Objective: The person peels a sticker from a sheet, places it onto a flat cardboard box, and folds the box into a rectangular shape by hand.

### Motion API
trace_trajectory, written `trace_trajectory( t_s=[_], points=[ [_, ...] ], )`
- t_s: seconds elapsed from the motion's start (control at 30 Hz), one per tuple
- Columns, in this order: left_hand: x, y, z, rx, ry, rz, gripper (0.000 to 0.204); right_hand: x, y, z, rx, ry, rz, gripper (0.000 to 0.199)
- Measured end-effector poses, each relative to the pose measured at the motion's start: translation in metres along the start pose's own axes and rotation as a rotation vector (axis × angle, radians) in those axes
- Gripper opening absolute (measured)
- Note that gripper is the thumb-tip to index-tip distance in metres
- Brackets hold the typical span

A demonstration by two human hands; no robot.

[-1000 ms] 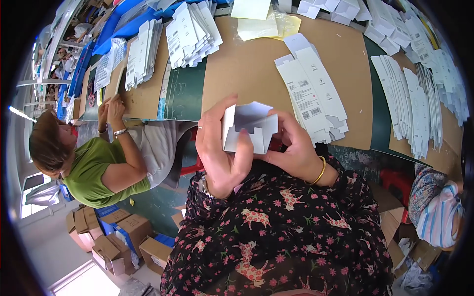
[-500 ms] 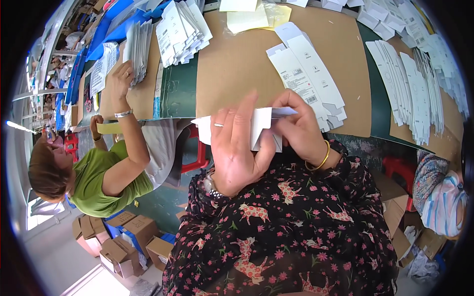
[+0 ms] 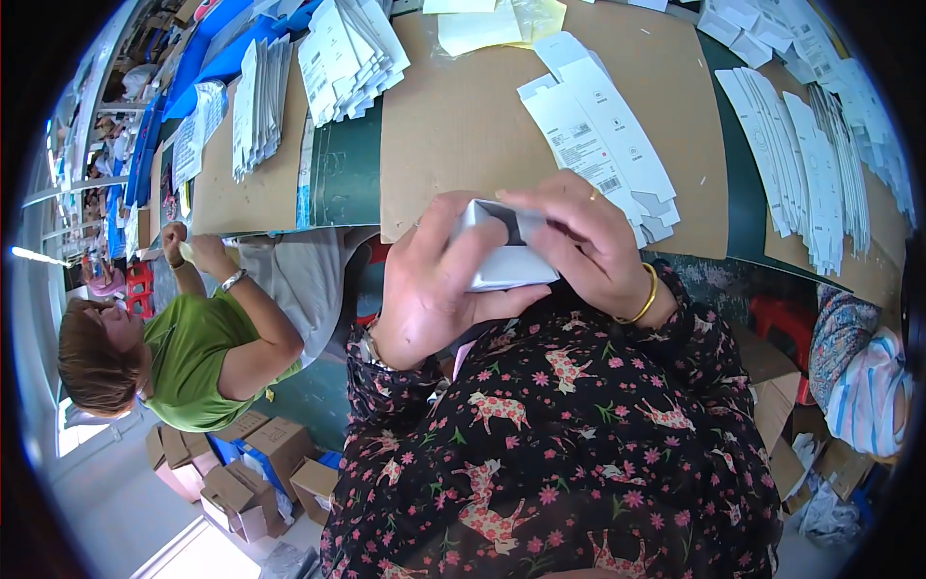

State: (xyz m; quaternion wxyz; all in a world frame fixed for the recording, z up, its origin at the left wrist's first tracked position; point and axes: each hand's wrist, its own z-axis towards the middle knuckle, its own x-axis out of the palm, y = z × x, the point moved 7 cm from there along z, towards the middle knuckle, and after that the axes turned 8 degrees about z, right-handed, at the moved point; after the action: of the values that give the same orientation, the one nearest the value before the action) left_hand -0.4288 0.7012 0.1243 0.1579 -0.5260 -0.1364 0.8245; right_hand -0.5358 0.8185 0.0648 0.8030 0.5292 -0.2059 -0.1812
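Close to my body, at the near edge of the table, I hold a small white carton [image 3: 509, 268] with its open end turned up toward me. My left hand [image 3: 424, 280] is wrapped round its left side, thumb along the near wall and a finger reaching into the opening. My right hand [image 3: 600, 246] closes on the right side, its fingers at the upper rim and inside edge. Part of the carton is hidden by both hands. Just beyond my right hand lie flat white cartons [image 3: 598, 125], overlapping one another.
Stacks of flattened cartons [image 3: 349, 58] lie at the far left, with more flat cartons [image 3: 810, 174] at the right. Yellow paper [image 3: 497, 27] sits at the far edge of the cardboard sheet [image 3: 449, 125]. A co-worker in green [image 3: 198, 362] sits at left; brown boxes [image 3: 241, 463] stand on the floor.
The carton has turned so its open end faces up, and my left finger now dips into it. The co-worker's raised hand has come down from the carton stack.
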Motion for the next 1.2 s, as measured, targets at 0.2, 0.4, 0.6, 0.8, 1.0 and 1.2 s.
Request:
trace_trajectory(
  t_s=[0.2, 0.4, 0.6, 0.8, 1.0, 1.2],
  points=[
    [0.000, 0.017, -0.019, -0.054, -0.119, -0.209, 0.086, -0.001, 0.001, -0.005, 0.112, 0.161, 0.002, 0.040],
    [0.010, 0.021, -0.019, -0.020, 0.058, -0.234, 0.100, 0.003, -0.016, -0.012, 0.520, 0.056, 0.380, 0.036],
    [0.008, 0.012, -0.021, -0.003, -0.016, -0.227, 0.103, 0.003, -0.013, -0.013, 0.354, 0.044, 0.115, 0.034],
    [0.009, 0.007, -0.019, -0.015, 0.023, -0.128, 0.102, 0.004, -0.014, -0.017, 0.277, -0.010, -0.019, 0.032],
    [0.013, 0.008, -0.020, 0.030, -0.012, -0.109, 0.105, 0.002, -0.014, -0.016, 0.249, -0.027, -0.070, 0.031],
    [-0.007, -0.010, 0.000, 0.071, -0.051, -0.067, 0.075, -0.010, -0.004, -0.012, 0.272, -0.020, 0.065, 0.034]
  ],
)
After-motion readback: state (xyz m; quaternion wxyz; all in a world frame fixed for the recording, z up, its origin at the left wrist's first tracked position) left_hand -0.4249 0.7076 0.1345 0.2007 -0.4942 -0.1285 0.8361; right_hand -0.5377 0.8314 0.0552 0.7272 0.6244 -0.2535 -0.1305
